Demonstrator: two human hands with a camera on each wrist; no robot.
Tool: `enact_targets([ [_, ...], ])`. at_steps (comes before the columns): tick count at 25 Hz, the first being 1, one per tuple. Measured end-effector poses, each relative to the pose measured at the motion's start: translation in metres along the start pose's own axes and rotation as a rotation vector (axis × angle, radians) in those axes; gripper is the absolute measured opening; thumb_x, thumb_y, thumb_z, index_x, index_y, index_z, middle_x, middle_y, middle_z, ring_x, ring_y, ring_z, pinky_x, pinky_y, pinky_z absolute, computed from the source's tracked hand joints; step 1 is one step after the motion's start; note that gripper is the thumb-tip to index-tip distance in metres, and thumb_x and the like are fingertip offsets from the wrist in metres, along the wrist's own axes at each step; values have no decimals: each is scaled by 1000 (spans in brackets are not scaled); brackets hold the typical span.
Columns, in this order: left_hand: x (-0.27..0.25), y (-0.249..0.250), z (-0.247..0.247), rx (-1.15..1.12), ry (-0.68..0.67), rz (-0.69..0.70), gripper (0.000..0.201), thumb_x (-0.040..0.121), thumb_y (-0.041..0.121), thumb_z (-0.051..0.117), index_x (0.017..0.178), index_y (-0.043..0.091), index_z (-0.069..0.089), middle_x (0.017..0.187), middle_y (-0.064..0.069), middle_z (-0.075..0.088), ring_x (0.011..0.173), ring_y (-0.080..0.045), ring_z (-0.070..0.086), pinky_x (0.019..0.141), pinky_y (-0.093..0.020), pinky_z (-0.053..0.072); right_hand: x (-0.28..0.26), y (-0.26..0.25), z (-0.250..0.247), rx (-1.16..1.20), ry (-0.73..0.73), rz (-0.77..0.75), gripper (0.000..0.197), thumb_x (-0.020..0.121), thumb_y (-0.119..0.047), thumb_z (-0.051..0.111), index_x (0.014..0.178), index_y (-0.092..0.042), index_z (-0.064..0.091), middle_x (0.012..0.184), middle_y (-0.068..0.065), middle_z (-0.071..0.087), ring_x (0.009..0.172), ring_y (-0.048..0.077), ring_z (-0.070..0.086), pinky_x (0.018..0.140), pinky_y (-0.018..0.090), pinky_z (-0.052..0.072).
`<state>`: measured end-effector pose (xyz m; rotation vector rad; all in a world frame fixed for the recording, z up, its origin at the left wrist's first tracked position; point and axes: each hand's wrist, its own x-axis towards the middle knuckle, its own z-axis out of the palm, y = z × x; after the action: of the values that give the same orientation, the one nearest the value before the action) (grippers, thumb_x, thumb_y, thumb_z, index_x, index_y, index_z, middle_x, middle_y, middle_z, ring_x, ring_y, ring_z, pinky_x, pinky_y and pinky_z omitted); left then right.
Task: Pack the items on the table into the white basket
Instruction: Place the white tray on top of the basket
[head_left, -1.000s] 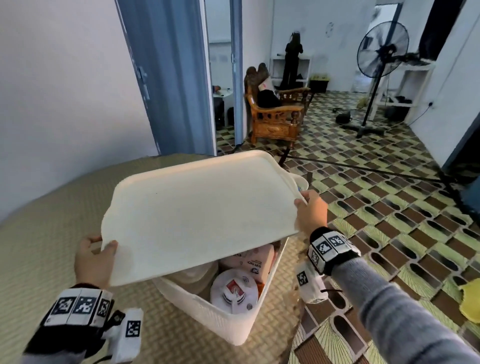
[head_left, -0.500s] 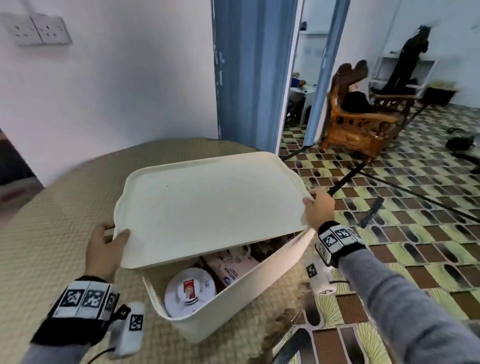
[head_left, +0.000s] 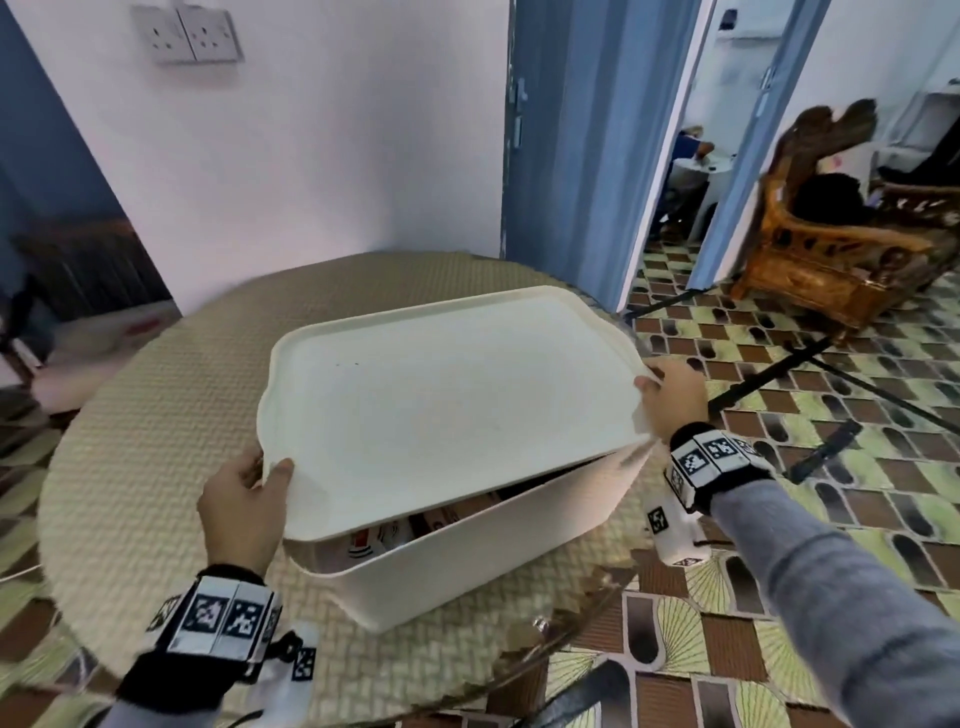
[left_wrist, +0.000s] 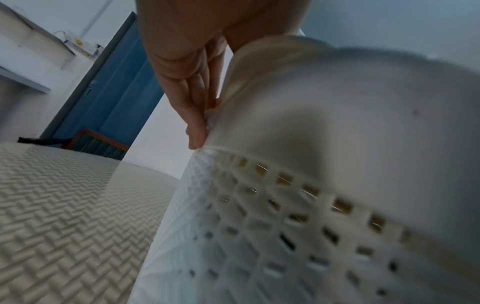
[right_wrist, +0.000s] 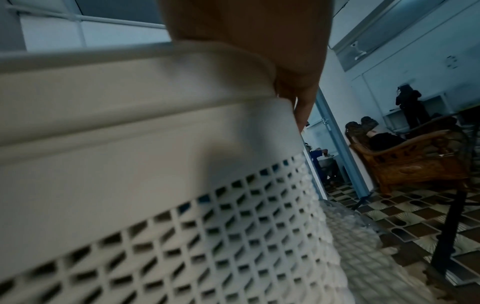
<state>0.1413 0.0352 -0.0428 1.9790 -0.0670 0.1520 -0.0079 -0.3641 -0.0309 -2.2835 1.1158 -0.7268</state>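
Item: white plastic basket (head_left: 483, 551) with a lattice-pierced lower wall, standing on the round table with the woven beige cover (head_left: 156, 415), near the table's right edge.

Item: flat white plastic lid (head_left: 447, 405) with a raised rim. We hold it by its two short ends. A second ago it was tilted up steeply at the near edge, with the basket's contents plainly on show; half a second ago the gap had narrowed; now only a thin wedge remains open along the near side. The far edge looks to sit on or just at the basket rim; we cannot tell whether it has seated.

Item: our left hand (head_left: 244, 509), thumb on top of the lid's left end, fingers (left_wrist: 196, 131) extended beneath its edge against the basket's rim band, clamping the lid between them.

Item: our right hand (head_left: 675, 400), pinching the lid's right end, thumb over the rim and fingers under it.

Item: packed goods (head_left: 395, 535), glimpsed through the remaining gap: red-and-white packaging, otherwise too hidden to name.

Assessment: no loose items show on the table, so we judge the packing done and the closing nearly so. What remains is to lower the near edge and press both ends until the lid sits level.
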Motion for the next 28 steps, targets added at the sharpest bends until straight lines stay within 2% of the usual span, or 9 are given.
enact_targets([
  [5,-18,-1,-3,128,-33,61,13,88,4,60,95,-4,68,74,-14,60,79,-34,57,67,-32,37,8,4,8,-150,-53,-33,14,90,-6,51,84,-3,64,88,21,61,91,39,60,80,43,48],
  [8,-30,-8,-5,198,-50,63,15,89,4,57,81,-7,62,67,-15,55,71,-34,53,59,-33,33,17,6,6,-263,-124,-62,17,90,-8,51,92,-1,66,96,23,63,94,38,60,81,42,48],
  [12,-40,-4,2,243,-49,38,21,92,1,49,108,-5,61,88,-20,62,82,-29,53,69,-33,35,23,8,1,-279,-175,-123,18,90,-11,53,97,-1,67,100,22,63,95,37,60,77,38,46],
  [15,-45,4,6,231,30,-13,39,94,5,51,132,0,50,116,-25,61,104,-36,55,86,-39,40,16,16,2,-69,-211,-94,22,94,-9,46,107,1,61,103,25,60,96,37,57,73,33,37],
  [17,-52,6,9,170,118,-124,48,94,9,54,140,3,42,125,-26,57,115,-39,52,97,-43,39,14,23,5,144,-343,-59,28,96,-7,39,118,-1,55,109,24,59,95,30,53,74,30,32],
  [21,-75,11,16,195,159,-140,46,93,12,55,138,9,44,132,-22,52,120,-38,48,102,-46,38,18,27,2,381,-486,26,39,95,-9,40,133,-4,40,122,15,51,101,22,44,82,28,33],
  [24,-107,20,26,345,110,34,62,82,41,70,136,21,46,144,-12,38,131,-30,38,108,-49,32,3,38,-2,303,-331,-234,55,88,-36,54,135,-14,35,133,11,41,122,30,40,101,46,36],
  [26,-128,22,33,435,31,97,72,65,55,78,128,31,52,149,-7,29,137,-26,29,109,-50,29,-21,49,-7,260,-326,-409,58,85,-56,59,131,-26,40,143,7,31,132,25,28,107,47,28],
  [28,-138,13,36,447,36,89,71,52,64,79,114,37,57,152,-4,21,139,-31,26,108,-54,33,-43,57,-9,291,-409,-466,60,74,-66,63,119,-31,46,153,1,14,140,21,17,111,45,23],
])
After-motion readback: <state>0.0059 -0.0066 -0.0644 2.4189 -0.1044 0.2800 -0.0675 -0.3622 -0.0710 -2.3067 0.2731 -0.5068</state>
